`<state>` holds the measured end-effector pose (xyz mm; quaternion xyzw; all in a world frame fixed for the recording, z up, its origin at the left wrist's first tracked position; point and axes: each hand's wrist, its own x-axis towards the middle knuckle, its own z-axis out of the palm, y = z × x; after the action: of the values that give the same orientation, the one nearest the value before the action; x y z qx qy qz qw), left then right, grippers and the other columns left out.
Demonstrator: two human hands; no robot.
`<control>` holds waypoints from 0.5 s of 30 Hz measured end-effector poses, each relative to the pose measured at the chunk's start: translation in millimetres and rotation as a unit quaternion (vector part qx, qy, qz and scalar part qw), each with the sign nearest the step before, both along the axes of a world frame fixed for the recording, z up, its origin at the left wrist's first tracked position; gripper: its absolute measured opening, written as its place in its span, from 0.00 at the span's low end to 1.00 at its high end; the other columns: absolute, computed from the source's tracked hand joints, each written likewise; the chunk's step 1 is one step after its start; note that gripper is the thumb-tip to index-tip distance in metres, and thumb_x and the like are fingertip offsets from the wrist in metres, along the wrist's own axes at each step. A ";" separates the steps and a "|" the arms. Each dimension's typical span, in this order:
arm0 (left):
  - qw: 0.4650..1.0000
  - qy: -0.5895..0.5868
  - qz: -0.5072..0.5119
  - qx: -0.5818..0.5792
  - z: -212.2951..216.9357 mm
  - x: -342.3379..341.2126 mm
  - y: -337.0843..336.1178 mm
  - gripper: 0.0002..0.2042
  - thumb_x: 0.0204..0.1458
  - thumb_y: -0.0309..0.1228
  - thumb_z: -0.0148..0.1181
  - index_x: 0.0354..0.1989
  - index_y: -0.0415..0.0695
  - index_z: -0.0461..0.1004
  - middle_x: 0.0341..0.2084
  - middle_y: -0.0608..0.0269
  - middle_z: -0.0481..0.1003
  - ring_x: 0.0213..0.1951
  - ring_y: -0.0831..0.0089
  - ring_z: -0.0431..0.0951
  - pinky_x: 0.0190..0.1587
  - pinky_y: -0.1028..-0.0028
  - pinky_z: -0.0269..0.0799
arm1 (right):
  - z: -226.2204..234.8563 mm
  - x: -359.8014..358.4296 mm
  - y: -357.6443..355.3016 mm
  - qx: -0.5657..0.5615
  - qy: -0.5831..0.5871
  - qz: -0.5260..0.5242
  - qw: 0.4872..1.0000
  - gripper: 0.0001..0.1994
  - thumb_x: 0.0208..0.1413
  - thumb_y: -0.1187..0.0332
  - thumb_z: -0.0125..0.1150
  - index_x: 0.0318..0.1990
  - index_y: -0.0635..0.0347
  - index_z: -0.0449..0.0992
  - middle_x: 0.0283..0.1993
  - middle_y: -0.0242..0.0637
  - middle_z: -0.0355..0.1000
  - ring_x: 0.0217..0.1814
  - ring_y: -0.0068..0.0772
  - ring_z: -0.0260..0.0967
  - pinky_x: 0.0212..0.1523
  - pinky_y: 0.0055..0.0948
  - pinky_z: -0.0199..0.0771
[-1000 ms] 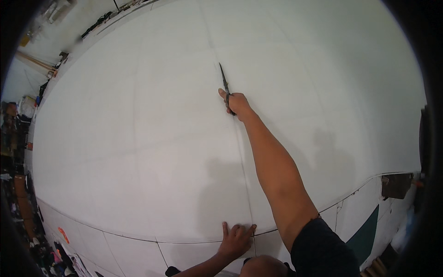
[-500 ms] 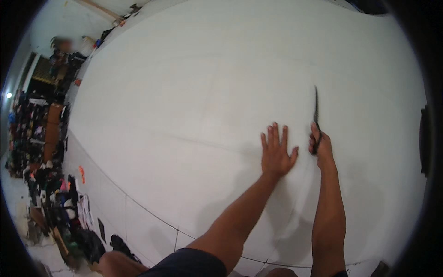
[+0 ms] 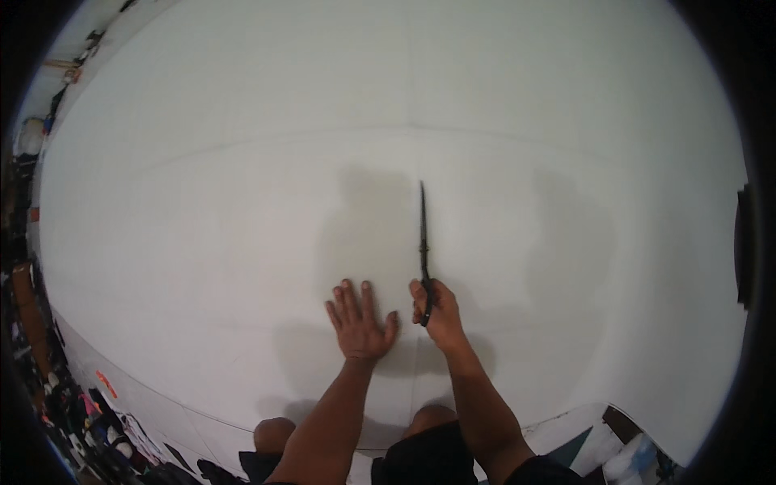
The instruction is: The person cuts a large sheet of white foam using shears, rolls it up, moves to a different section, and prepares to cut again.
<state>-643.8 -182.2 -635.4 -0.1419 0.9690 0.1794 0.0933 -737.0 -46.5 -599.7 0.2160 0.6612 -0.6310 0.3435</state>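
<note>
A large white sheet (image 3: 242,210) lies spread out under both hands, with faint creases across it; whether it is cloth or paper I cannot tell. My left hand (image 3: 360,330) rests flat on it with the fingers spread, holding nothing. Just to its right, my right hand (image 3: 442,314) grips the handles of dark scissors (image 3: 423,234). Their blades look closed together and point away from me, lying along or just above the sheet. My two hands are a short distance apart.
Both my knees (image 3: 273,435) are at the sheet's near edge. Piled clutter (image 3: 89,420) lines the left side, with an orange scrap (image 3: 106,383) beside the sheet. A brown piece (image 3: 621,423) and clear plastic (image 3: 634,461) lie at the lower right.
My view has swung to the right, so the hands and scissors now sit lower and more central. The right hand keeps its grip on the scissors, and the left stays flat and spread.
</note>
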 end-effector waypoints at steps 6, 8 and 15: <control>0.999 -0.021 -0.022 -0.045 2.3 -3.3 -10.4 0.40 0.52 0.52 0.51 0.69 0.37 0.54 0.70 0.34 0.45 0.71 0.38 0.41 0.70 0.41 0.31 | 20.6 -51.0 -13.5 0.042 0.050 0.017 0.998 0.24 0.61 0.44 0.56 0.30 0.58 0.67 0.19 0.27 0.63 0.20 0.19 0.61 0.22 0.23 0.62; 0.998 -0.025 -0.022 -0.048 3.1 -3.9 -12.5 0.40 0.52 0.52 0.51 0.68 0.36 0.55 0.70 0.33 0.45 0.71 0.37 0.41 0.70 0.41 0.30 | 15.6 -68.8 -19.6 0.038 0.068 0.015 0.997 0.25 0.61 0.43 0.56 0.29 0.58 0.67 0.19 0.27 0.62 0.19 0.19 0.60 0.22 0.23 0.61; 0.997 0.003 -0.025 -0.073 2.7 1.0 -18.2 0.38 0.49 0.51 0.54 0.64 0.37 0.63 0.68 0.31 0.50 0.71 0.38 0.44 0.70 0.41 0.34 | 8.3 -85.0 -28.3 0.069 0.076 0.019 0.995 0.28 0.62 0.43 0.55 0.22 0.59 0.65 0.16 0.29 0.61 0.18 0.22 0.59 0.21 0.28 0.60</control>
<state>-642.8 -200.4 -632.7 -0.1238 0.9830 0.1062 0.0837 -822.0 -74.8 -591.4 0.1785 0.7310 -0.5920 0.2886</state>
